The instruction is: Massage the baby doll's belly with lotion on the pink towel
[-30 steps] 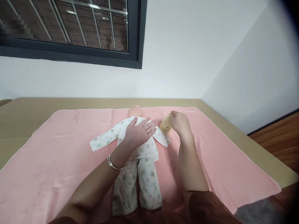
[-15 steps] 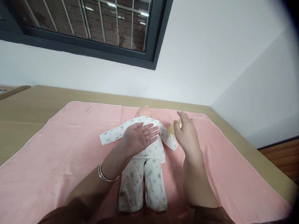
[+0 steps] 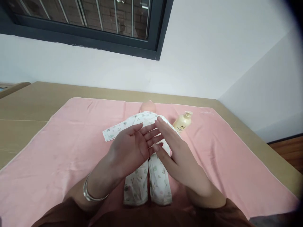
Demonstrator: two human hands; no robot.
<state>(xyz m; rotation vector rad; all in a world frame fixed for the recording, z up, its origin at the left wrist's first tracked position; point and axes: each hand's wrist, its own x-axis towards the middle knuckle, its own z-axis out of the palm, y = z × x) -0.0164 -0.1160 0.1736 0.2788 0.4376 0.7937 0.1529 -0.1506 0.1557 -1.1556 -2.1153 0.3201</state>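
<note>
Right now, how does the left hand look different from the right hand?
The left hand shows its open palm, while the right hand mostly shows its back.
A silvery bracelet circles the left hand's wrist; the right hand's wrist looks bare.
Alike: both hands are above the patterned baby clothes, and neither is holding the yellow bottle.

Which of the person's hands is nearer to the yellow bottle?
Right. The right hand is on the near side of the bottle, slightly left; the left hand is farther left, above the patterned clothes.
</note>
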